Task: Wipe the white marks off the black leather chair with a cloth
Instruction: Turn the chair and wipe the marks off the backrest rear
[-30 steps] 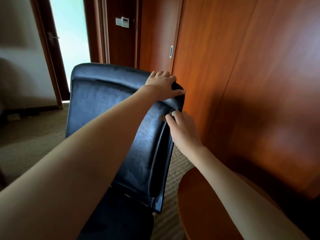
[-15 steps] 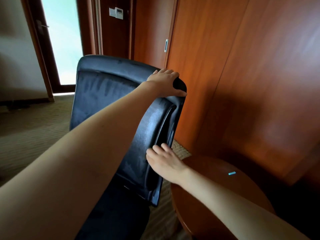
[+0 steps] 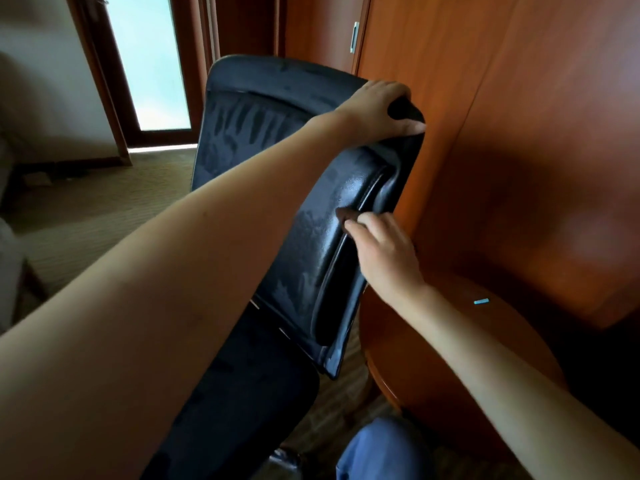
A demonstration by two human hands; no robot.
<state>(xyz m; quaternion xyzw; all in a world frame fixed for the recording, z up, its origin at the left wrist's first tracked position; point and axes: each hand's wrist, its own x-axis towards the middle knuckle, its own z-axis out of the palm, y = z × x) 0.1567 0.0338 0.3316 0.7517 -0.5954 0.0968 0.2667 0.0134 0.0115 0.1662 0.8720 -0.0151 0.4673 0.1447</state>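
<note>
Wood-panelled room (image 3: 519, 133), black leather chair (image 3: 277, 140) streaked with pale smears, left hand (image 3: 377, 109) gripping its top corner, right hand (image 3: 384, 258) pinching dark cloth (image 3: 346, 213) at seam.

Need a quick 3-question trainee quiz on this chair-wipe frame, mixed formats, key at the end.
1. True or false: the left hand grips the top corner of the chair backrest.
2. Multiple choice: what lies on the round wooden table? A) a small blue item B) a cup C) a spray bottle
3. Short answer: where on the backrest does the right hand hold the brown cloth?

Key:
1. True
2. A
3. On the seam near the edge facing the wood wall, about mid-height.
</note>
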